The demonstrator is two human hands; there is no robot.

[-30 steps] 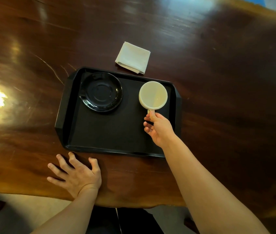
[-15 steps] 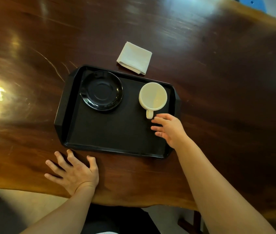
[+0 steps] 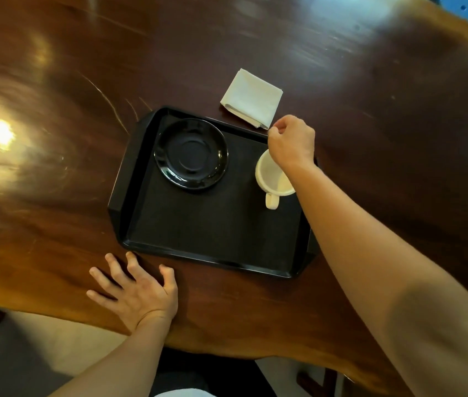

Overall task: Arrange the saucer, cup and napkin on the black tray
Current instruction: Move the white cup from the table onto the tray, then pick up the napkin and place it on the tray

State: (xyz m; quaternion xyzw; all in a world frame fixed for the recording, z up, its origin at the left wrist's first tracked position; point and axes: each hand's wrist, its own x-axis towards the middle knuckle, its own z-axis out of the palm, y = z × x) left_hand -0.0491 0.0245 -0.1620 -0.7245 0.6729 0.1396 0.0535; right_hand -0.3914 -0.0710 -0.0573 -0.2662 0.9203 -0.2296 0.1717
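Note:
The black tray [image 3: 212, 224] lies on the dark wooden table. A black saucer [image 3: 191, 154] sits in its far left corner. The cream cup [image 3: 272, 179] stands in the far right part, handle toward me, partly covered by my right wrist. A folded white napkin [image 3: 251, 97] lies flat on the table just beyond the tray's far edge. My right hand [image 3: 291, 141] hovers over that edge, fingers curled, fingertips pinching the napkin's near corner. My left hand [image 3: 138, 293] rests flat on the table in front of the tray, fingers spread.
The glossy wooden table [image 3: 55, 196] extends widely to the left, right and far side of the tray. Its near edge runs just behind my left hand, with pale floor [image 3: 26, 353] below.
My right hand let go of the cup's handle, drew back briefly, then reached forward over the cup to the napkin's corner. The cup stays on the tray. My left hand has not moved.

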